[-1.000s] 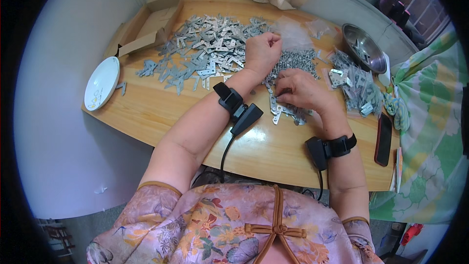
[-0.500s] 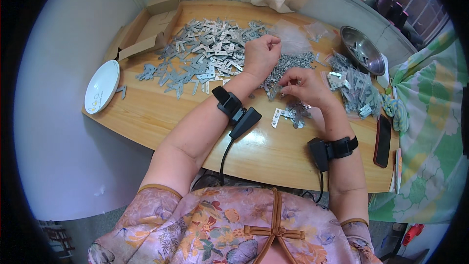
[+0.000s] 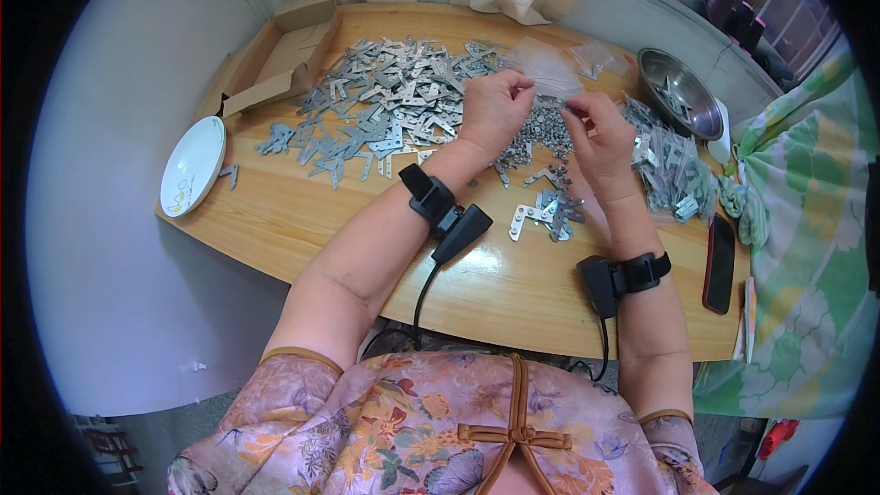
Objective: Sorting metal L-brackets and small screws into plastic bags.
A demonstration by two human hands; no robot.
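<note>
My left hand (image 3: 498, 110) is closed in a pinch over the right edge of a heap of flat metal L-shaped corner brackets (image 3: 403, 82). Facing it, my right hand (image 3: 602, 135) has its thumb and fingers drawn together. Whatever either hand pinches is too small or hidden to make out. Clear plastic bags (image 3: 547, 62) lie just beyond the fingertips. Between and below the hands spreads a pile of small metal screws or nuts (image 3: 547, 128). A smaller group of L brackets (image 3: 555, 215) sits nearer me, below my right hand.
An open cardboard box (image 3: 284, 50) stands far left, with a white plate (image 3: 192, 168) before it. At the right are filled plastic bags (image 3: 674, 174), a steel bowl (image 3: 710, 110) and a phone (image 3: 719, 263). Cabled black devices are strapped on both wrists.
My right hand has risen away from the small bracket group toward the plastic bags, uncovering more brackets there. My left hand has shifted slightly right and down, still pinched.
</note>
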